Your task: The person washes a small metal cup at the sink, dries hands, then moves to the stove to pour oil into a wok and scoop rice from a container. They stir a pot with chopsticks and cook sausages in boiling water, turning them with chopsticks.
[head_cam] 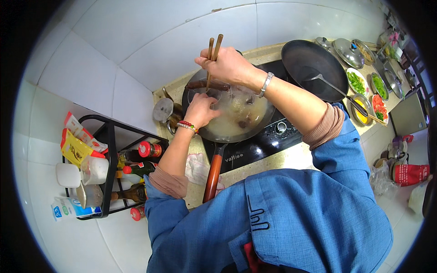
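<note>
My right hand [228, 65] grips a pair of wooden chopsticks [217, 49], tips down, over the back of a wok [235, 139]. Cloudy, steaming liquid [251, 114] fills the wok, with a few dark pieces in it. At its back left, a long dark brown piece, perhaps a sausage [218, 86], lies by the chopstick tips on what looks like a wire rack. My left hand [201, 109] reaches over the wok's left side, fingers bent beside the rack; whether it grips anything cannot be made out. The wok's wooden handle [213, 174] points towards me.
A second wok [307, 61] holds a metal spatula [329, 85] at the right. Beyond it stand a bowl of yellow liquid [362, 109] and plates of cut vegetables [356, 82]. A metal pot [164, 111] and a black bottle rack [110, 163] are at the left.
</note>
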Motion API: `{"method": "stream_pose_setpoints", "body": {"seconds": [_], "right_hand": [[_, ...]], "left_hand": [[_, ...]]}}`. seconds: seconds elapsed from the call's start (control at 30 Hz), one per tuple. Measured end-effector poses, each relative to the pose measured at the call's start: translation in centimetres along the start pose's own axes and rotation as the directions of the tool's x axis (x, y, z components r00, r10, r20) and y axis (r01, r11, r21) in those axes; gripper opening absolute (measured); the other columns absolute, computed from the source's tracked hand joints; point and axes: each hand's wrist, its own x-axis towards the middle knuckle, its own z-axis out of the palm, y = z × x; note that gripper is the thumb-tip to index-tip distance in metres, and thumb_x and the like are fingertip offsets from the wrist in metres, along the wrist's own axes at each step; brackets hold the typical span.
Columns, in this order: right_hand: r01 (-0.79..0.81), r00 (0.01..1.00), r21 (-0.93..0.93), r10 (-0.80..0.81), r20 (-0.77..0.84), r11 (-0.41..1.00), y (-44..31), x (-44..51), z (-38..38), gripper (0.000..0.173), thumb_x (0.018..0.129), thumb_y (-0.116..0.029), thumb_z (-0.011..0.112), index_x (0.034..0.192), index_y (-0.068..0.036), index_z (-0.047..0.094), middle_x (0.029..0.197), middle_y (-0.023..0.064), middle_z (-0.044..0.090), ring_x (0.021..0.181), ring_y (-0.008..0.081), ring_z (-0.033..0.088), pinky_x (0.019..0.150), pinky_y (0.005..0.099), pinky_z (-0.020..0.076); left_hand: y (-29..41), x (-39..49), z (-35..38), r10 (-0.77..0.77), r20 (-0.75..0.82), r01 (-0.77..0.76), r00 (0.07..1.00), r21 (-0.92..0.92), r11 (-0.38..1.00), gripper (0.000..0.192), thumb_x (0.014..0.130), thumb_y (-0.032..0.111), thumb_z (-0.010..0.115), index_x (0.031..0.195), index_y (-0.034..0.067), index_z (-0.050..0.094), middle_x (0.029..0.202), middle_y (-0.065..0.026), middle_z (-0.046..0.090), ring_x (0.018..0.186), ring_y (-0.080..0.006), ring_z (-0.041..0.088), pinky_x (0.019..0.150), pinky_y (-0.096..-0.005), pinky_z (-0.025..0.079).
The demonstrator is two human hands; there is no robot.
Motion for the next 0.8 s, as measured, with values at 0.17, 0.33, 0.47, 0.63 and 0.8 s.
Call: {"method": "stream_pose_setpoints", "body": {"seconds": [0.17,0.33,0.47,0.63,0.8], "right_hand": [[-0.117,0.993,0.232,0.118,0.011,0.966,0.8,0.1,-0.6,0.035,0.099,-0.035,0.056,0.091,-0.003,0.065,0.074,0.0084,0.065,0.069,0.0205,0.064,0.068,0.0355,0.0532],[-0.121,0.977,0.341,0.172,-0.124,0.932,2.1,-1.2,-3.4,0.039,0.098,-0.040,0.056,0.094,-0.003,0.066,0.076,0.0076,0.065,0.070,0.0149,0.064,0.069,0.0332,0.0522],[-0.280,0.954,0.203,0.295,-0.050,0.938,4.7,-3.8,-6.2,0.039,0.101,-0.037,0.054,0.084,-0.003,0.062,0.080,0.0038,0.065,0.073,0.0132,0.066,0.069,0.0278,0.0584],[-0.451,0.890,0.525,0.412,0.196,0.722,7.5,-8.3,-2.1,0.035,0.103,-0.036,0.052,0.090,-0.004,0.060,0.088,0.0047,0.066,0.077,0.0146,0.067,0.069,0.0279,0.0596],[-0.358,0.933,0.595,0.307,0.189,0.720,8.0,-11.0,2.5,0.034,0.103,-0.035,0.054,0.095,-0.003,0.062,0.096,0.0030,0.064,0.081,0.0132,0.065,0.071,0.0272,0.0600]], "left_hand": [[-0.8,-0.1,0.5,0.035,-0.071,-0.036,0.997,-0.007,0.999,0.044,0.072,0.034,0.077,0.101,0.002,0.073,0.092,-0.0162,0.063,0.095,-0.0352,0.054,0.088,-0.0425,0.046],[-1.5,-0.5,-0.1,-0.004,-0.058,0.003,0.998,-0.011,1.000,0.044,0.073,0.033,0.079,0.102,0.002,0.073,0.091,-0.0163,0.063,0.097,-0.0348,0.055,0.088,-0.0422,0.046],[-1.9,-0.5,-1.5,-0.044,-0.019,0.044,0.999,0.025,0.999,0.043,0.072,0.031,0.080,0.103,0.003,0.074,0.094,-0.0158,0.064,0.100,-0.0341,0.056,0.092,-0.0411,0.047],[-2.6,-0.8,-2.8,-0.099,-0.001,0.099,0.995,0.054,0.994,0.042,0.073,0.032,0.080,0.103,0.004,0.074,0.095,-0.0150,0.064,0.101,-0.0338,0.056,0.094,-0.0412,0.047],[-3.7,-1.6,-3.5,-0.059,-0.109,0.065,0.992,0.050,0.997,0.040,0.073,0.033,0.079,0.099,0.003,0.073,0.092,-0.0149,0.066,0.097,-0.0341,0.058,0.088,-0.0426,0.046]]}}
